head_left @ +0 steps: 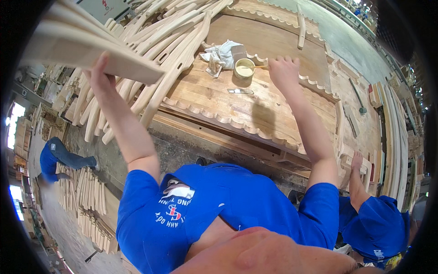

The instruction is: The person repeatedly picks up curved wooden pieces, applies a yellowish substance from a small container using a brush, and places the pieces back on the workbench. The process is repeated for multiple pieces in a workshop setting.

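My left hand (99, 75) is closed round the edge of a long, pale wooden piece (130, 65), raised at the upper left. Its far end blurs toward the picture's rim. Over the workbench, my right hand (284, 73) has its fingers closed at the end of a thin wooden stick (259, 66). The stick's other end lies in a small round cup (238, 73) of pale cream-coloured paste. Beside the cup are a crumpled white cloth or plastic (222, 55) and a brownish flat square (238, 52). A small utility knife (240, 91) lies nearer me.
Many curved wooden parts (175, 64) are heaped left of the scalloped wooden rails (237, 124) on the bench. A hammer-like tool (358, 96) lies to the right. One co-worker (376, 223) leans in at the lower right; another person (59, 157) bends over wooden pieces (91, 194) at far left.
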Available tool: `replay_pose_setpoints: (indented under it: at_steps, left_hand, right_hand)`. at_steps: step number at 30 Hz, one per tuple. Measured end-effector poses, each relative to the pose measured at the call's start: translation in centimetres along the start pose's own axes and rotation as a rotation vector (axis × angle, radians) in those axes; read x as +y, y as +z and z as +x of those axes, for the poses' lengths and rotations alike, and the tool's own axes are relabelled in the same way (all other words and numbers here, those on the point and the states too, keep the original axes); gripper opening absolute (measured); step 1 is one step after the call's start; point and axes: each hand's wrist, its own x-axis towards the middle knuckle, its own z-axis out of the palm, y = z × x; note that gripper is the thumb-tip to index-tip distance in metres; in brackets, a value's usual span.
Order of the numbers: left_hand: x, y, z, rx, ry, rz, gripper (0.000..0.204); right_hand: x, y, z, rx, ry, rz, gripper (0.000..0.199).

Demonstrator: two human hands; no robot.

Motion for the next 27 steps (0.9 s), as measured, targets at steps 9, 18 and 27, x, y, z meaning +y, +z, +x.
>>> replay_pose_setpoints:
  at_steps: [9,18,27]
  left_hand:
    - [2.2,-0.4,0.0,-0.41,0.934,1.362,0.056]
    - [-1.8,-2.1,-2.0,-0.701,1.007,1.407,0.07]
    - [-4.3,-1.0,-2.7,-0.785,1.006,1.462,0.074]
  right_hand:
    - [1.0,4.0,2.9,-0.374,0.196,0.22,0.015]
    - [4.0,8.6,-2.2,-0.208,0.343,0.842,0.02]
    - [3.3,8.4,-2.9,-0.275,0.382,0.996,0.024]
